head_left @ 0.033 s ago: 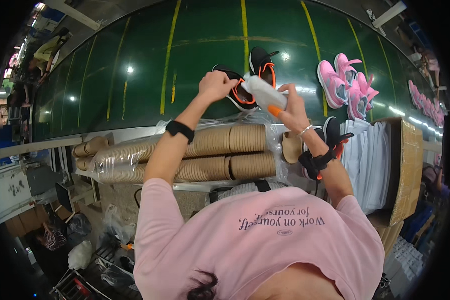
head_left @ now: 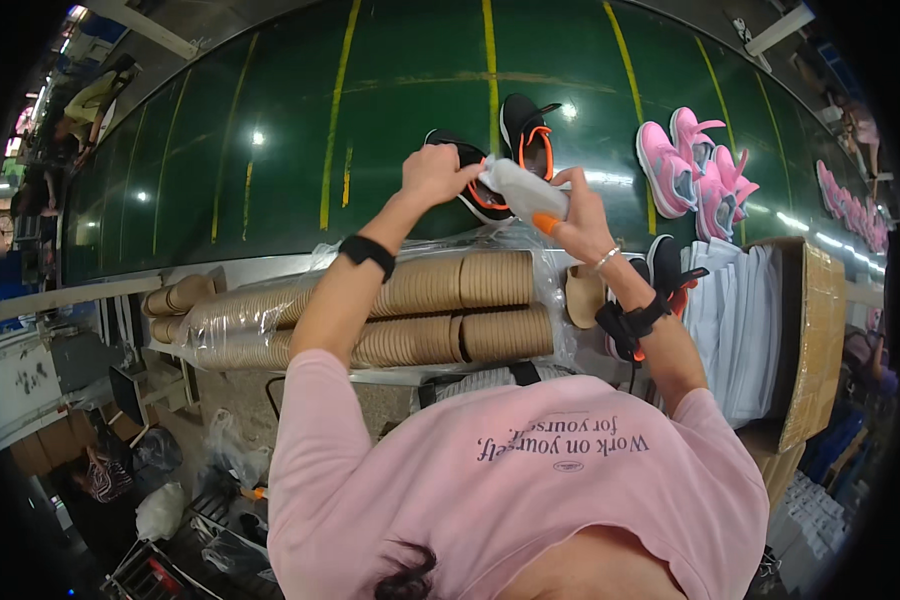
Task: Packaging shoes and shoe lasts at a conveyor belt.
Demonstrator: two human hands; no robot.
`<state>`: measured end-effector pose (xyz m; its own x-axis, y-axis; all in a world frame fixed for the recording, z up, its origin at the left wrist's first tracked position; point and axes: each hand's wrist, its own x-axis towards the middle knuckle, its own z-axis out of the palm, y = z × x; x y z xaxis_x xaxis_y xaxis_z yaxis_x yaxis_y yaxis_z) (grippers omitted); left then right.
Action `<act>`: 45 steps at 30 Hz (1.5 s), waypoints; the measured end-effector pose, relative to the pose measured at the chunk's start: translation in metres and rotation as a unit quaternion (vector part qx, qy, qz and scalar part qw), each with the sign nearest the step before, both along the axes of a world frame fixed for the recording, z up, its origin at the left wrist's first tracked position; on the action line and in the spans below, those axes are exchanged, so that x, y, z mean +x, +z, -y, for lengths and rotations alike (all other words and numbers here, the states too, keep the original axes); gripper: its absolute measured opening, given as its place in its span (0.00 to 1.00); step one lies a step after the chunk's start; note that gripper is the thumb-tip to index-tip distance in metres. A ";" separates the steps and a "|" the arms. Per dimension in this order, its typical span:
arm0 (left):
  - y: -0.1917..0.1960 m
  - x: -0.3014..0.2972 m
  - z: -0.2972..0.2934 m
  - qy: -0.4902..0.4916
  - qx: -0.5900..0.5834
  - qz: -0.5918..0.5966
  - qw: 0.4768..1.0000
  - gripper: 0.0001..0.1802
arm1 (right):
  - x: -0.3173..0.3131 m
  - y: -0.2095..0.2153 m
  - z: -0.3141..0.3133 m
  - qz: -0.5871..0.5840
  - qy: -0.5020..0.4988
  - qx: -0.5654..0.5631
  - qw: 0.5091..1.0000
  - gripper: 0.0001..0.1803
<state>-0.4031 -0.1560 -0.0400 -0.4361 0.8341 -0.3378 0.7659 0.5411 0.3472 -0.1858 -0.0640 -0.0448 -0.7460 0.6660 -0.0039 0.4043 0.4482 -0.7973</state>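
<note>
My right hand point(head_left: 580, 218), with an orange cover on one fingertip, is closed around a white wad of paper stuffing point(head_left: 530, 188). At the wad's left end, my left hand point(head_left: 438, 174) is closed, thumb and fingers pinching its tip. Just beneath lies a black shoe with orange trim point(head_left: 490, 205), partly hidden by the left hand and the wad. Its black mate point(head_left: 511, 115) stands just beyond, its opening facing me.
Pink shoes point(head_left: 665, 180) stand on the green belt point(head_left: 410, 110) at right. Nearer me are plastic-wrapped stacks of brown moulded inserts point(head_left: 410, 285), another black shoe point(head_left: 662, 262) by my right wrist, and a carton point(head_left: 815, 340) beside white paper pieces point(head_left: 735, 330).
My left hand has shifted slightly from the shoe's opening toward the wad's tip. The wad in my right hand has moved a little left; the shoes look unmoved.
</note>
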 end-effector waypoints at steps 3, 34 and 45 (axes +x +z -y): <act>-0.060 -0.010 -0.001 -0.206 0.092 -0.196 0.954 0.23 | -0.023 -0.001 -0.005 0.103 0.037 0.000 0.994 0.28; -0.084 -0.016 -0.040 -0.262 0.103 -0.084 0.956 0.12 | -0.101 -0.105 0.019 0.262 0.220 0.316 0.885 0.23; 0.033 0.080 0.055 -0.216 0.251 0.011 0.944 0.10 | 0.030 -0.015 0.013 -0.042 0.097 0.140 0.984 0.12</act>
<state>-0.3231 -0.2109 -0.0067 -0.0158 0.9898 0.1415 0.8667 -0.0570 0.4956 -0.1556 -0.0771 -0.0598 -0.8485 0.4777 0.2276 0.2275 0.7176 -0.6582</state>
